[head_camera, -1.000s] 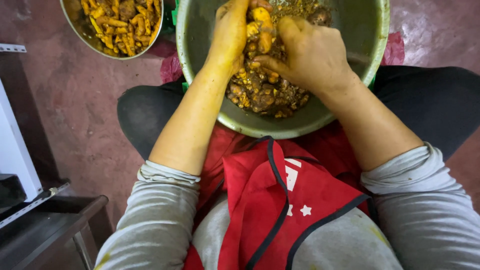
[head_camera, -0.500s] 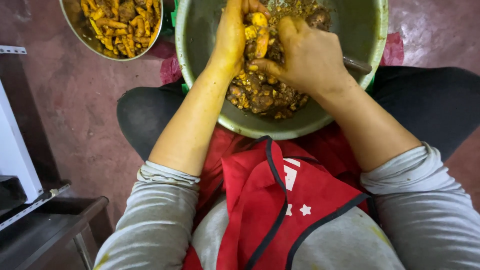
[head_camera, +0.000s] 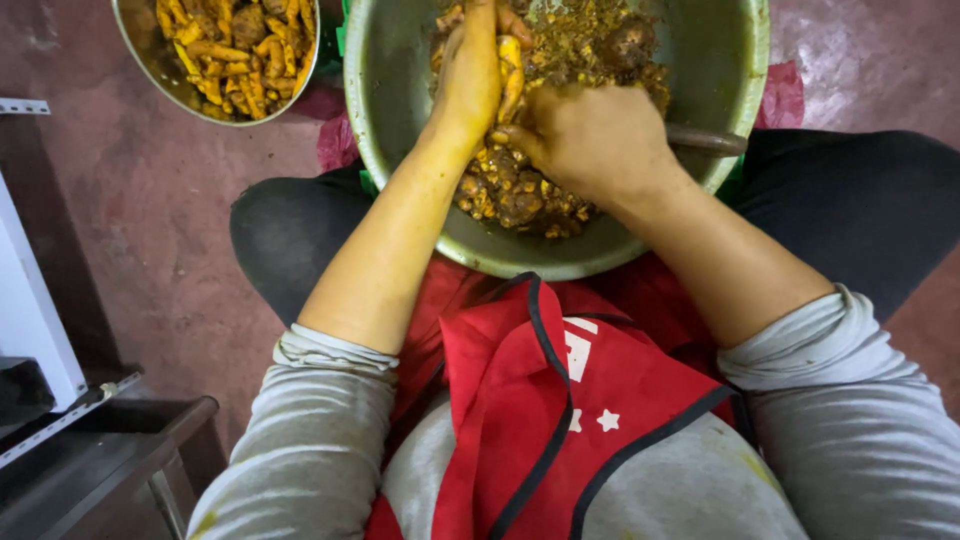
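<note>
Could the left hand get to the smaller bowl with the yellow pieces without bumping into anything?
Probably yes. The left hand is in the big bowl, holding a yellow piece. The smaller bowl sits close by on that side, with only the big bowl's rim between.

At the top centre of the frame a large metal bowl (head_camera: 400, 120) holds a heap of brown and yellow root pieces (head_camera: 520, 195). The left hand (head_camera: 470, 80) grips a yellow piece (head_camera: 510, 70) upright, while the right hand (head_camera: 595, 140) is closed around a dark handle (head_camera: 705, 140) that juts toward the bowl's right rim. In the upper left, a smaller bowl (head_camera: 150, 60) contains peeled yellow pieces (head_camera: 235, 45). A red apron (head_camera: 560, 400) fills the lower centre.
</note>
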